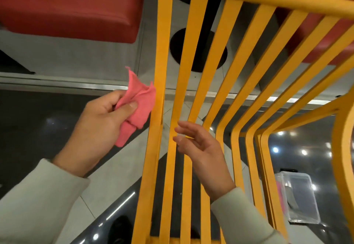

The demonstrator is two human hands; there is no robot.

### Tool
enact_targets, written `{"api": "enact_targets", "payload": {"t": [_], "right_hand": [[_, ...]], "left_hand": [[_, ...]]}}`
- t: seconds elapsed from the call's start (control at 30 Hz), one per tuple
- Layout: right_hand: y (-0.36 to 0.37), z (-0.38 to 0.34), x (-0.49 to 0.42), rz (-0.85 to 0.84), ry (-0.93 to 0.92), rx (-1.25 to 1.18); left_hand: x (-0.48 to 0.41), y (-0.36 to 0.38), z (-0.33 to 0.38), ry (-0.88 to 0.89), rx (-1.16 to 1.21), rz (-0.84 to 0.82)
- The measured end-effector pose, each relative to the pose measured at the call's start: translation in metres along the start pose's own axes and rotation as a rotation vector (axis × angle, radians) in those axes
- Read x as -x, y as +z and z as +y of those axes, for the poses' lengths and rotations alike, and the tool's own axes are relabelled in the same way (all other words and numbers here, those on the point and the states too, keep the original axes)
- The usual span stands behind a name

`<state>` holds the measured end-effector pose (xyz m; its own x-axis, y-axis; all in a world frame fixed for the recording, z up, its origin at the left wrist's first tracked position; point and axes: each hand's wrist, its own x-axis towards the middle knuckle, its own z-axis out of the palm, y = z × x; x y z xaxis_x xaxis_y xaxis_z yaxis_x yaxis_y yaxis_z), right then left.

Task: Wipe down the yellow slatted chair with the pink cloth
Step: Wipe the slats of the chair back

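Observation:
The yellow slatted chair (201,71) fills the right half of the view, its long parallel slats running from a top rail down toward me. My left hand (95,128) grips a crumpled pink cloth (138,107) just left of the chair's outermost slat, with the cloth's edge touching or nearly touching it. My right hand (201,147) is in front of the slats lower down, fingers spread and loosely extended, holding nothing; its fingertips are at the second and third slats.
Red cushioned seats (72,7) stand beyond the chair at upper left and upper right. A black round table base (199,50) shows through the slats. A clear plastic container (298,197) sits on the glossy dark floor at lower right. A dark shoe (120,230) is at the bottom.

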<state>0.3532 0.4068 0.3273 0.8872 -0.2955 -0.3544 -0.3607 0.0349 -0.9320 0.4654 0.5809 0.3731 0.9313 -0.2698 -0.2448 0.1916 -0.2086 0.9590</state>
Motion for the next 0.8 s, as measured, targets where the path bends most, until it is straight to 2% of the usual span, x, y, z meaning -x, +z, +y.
{"api": "enact_targets", "payload": {"t": [0.07,0.13,0.23,0.3,0.4,0.47,0.57,0.7,0.8], "right_hand": [[0.002,-0.028,0.001,-0.084,-0.028,-0.208],[0.003,-0.041,0.0,-0.118,0.022,-0.433],[-0.005,-0.044,-0.003,-0.02,0.073,-0.564],[-0.012,-0.04,-0.006,0.088,0.084,-0.537],[-0.025,-0.035,-0.017,0.284,-0.003,-0.342],[-0.033,-0.04,-0.03,0.371,-0.094,-0.179],[-0.044,-0.063,-0.059,0.414,-0.333,0.05],[-0.054,-0.096,-0.109,0.558,-0.769,0.535],[-0.054,-0.088,-0.135,0.618,-0.856,0.738]], "left_hand": [[0.003,0.014,0.027,0.003,0.054,-0.1],[0.003,0.03,0.042,-0.047,0.079,-0.222],[0.0,0.048,0.051,-0.103,-0.006,-0.352],[-0.004,0.052,0.049,-0.106,-0.046,-0.328],[-0.016,0.047,0.03,0.016,-0.327,-0.025],[-0.018,0.042,0.014,0.035,-0.519,0.085],[-0.018,0.041,-0.007,-0.023,-0.535,0.018],[-0.017,0.042,-0.02,-0.094,-0.467,-0.071],[-0.02,0.039,-0.025,-0.105,-0.424,-0.105]]}}
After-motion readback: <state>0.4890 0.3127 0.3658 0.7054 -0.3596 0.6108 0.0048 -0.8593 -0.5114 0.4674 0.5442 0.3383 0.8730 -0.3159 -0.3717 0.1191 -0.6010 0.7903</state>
